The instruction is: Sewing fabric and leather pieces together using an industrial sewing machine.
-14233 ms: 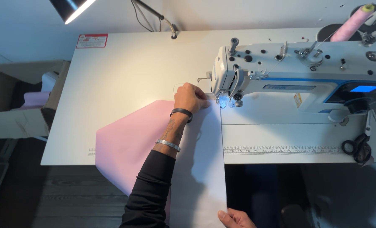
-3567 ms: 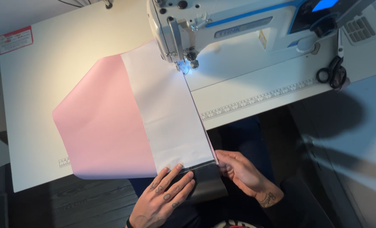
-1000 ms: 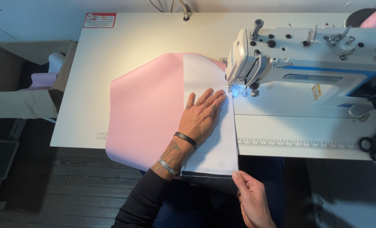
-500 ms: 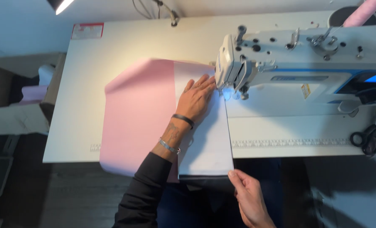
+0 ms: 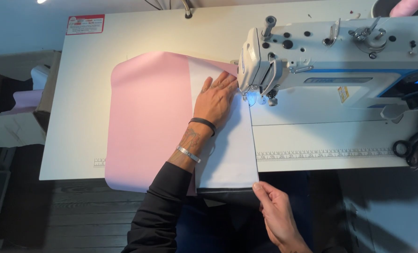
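Note:
A pink sheet of fabric [image 5: 148,122] lies on the white sewing table, with a white fabric panel [image 5: 227,150] laid over its right side. My left hand [image 5: 216,98] presses flat on the white panel, fingers spread, just left of the needle of the white sewing machine [image 5: 321,56]. My right hand [image 5: 274,211] pinches the near right corner of the white panel at the table's front edge. A dark strip shows under the panel's near edge.
Black scissors [image 5: 410,150] lie at the table's right edge. A ruler strip [image 5: 321,153] runs along the front of the table. A cardboard box [image 5: 21,98] with pale cloth stands to the left. A red and white label [image 5: 85,24] is on the table's far left.
The fabric has fed further away under the machine. My left hand slid up with it toward the needle. My right hand stays at the near corner.

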